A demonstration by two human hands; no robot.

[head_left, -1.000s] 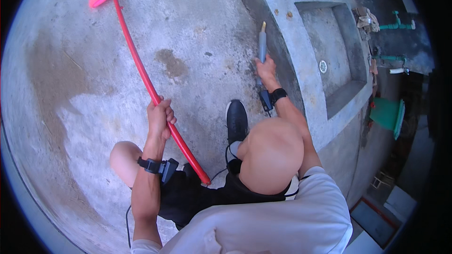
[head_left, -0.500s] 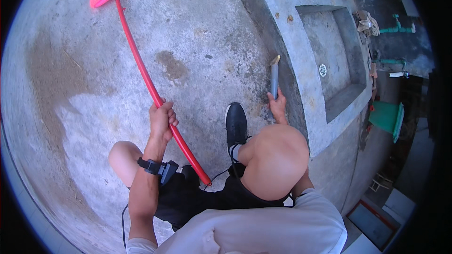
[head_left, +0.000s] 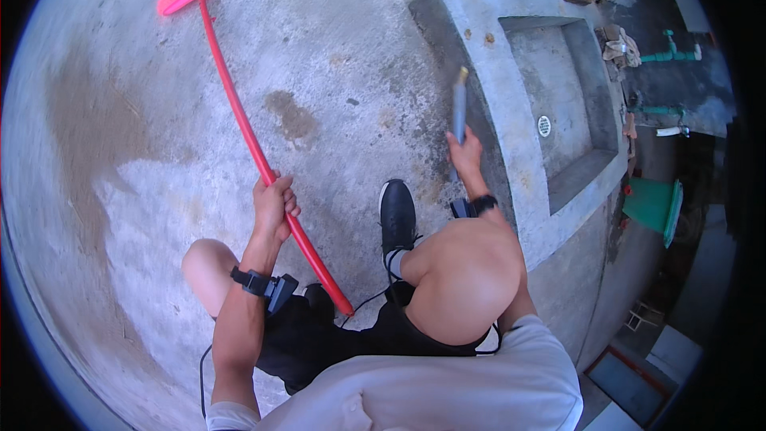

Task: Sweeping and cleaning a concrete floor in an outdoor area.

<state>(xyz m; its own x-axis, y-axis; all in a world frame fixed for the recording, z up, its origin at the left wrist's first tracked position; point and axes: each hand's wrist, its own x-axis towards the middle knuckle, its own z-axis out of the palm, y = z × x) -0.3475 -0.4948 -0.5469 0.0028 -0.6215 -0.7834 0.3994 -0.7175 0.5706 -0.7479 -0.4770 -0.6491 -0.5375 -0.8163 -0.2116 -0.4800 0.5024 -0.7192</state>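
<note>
Shifted up the frame, the grey tool [head_left: 459, 108] sits gripped in the right hand [head_left: 467, 152]; the left hand [head_left: 272, 201] clasps the red broom [head_left: 238, 112], head attached, upper left. What remains, I can't tell.

Open floor [head_left: 351, 56] is found between the broom [head_left: 237, 106] and the concrete basin [head_left: 520, 140]. Rightward passage from the right hand [head_left: 468, 153] is blocked by the basin's raised side; backward passage is obstructed by the right knee [head_left: 467, 271].
</note>
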